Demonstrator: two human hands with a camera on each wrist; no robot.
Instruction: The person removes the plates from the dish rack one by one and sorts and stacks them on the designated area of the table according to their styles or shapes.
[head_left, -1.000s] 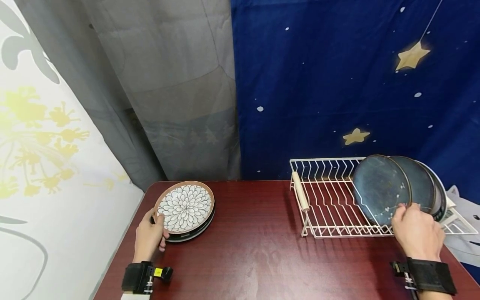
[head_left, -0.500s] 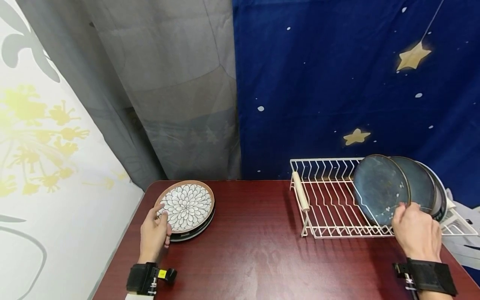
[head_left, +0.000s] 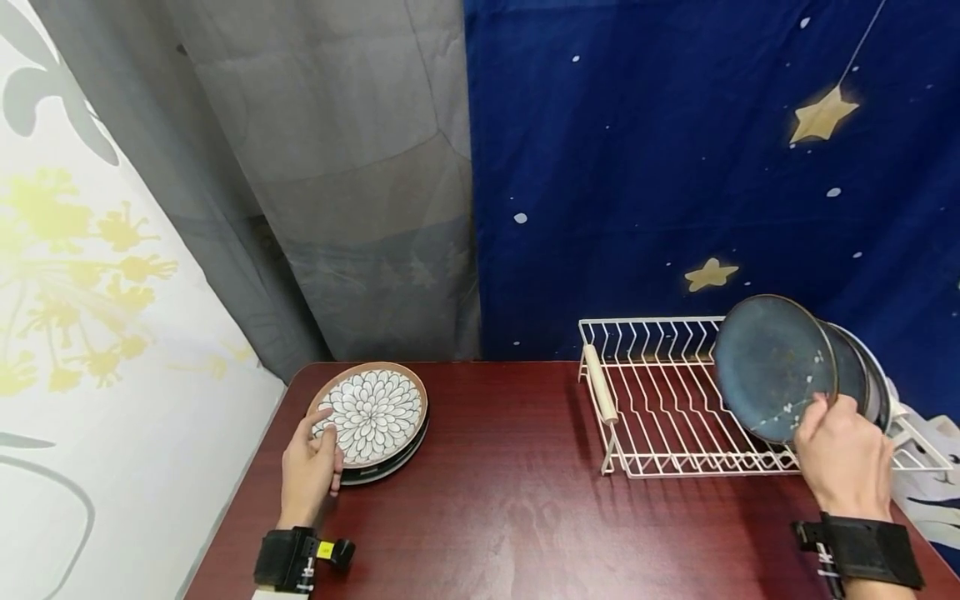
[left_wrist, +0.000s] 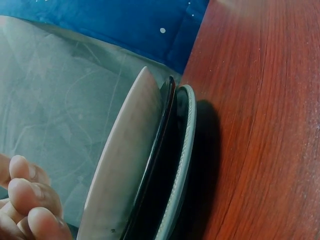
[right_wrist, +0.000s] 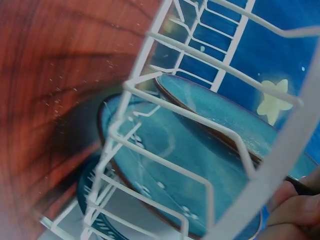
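Note:
My right hand [head_left: 847,458] pinches the near rim of a round blue plate [head_left: 772,367] with a brown edge and small white flowers. The plate stands tilted above the right part of a white wire dish rack [head_left: 720,468]. Behind it a second blue plate [right_wrist: 170,145] leans in the rack, showing clearly in the right wrist view. At the left, my left hand [head_left: 307,471] hovers at the rim of a white petal-patterned plate [head_left: 371,417], fingers loosely bent. That plate tops a stack with a black plate [left_wrist: 162,135] and a grey-rimmed plate [left_wrist: 187,130] below it.
More plates [head_left: 879,375] stand at the rack's right end, partly hidden. A wooden handle [head_left: 600,383] marks the rack's left end. The red-brown table [head_left: 517,467] meets a grey curtain [head_left: 375,208] and a blue starry curtain [head_left: 600,167] at the back.
My right hand has raised the front blue plate slightly and shifted it right. My left hand has moved a little right along the stack's rim, its fingers loosening from the plate.

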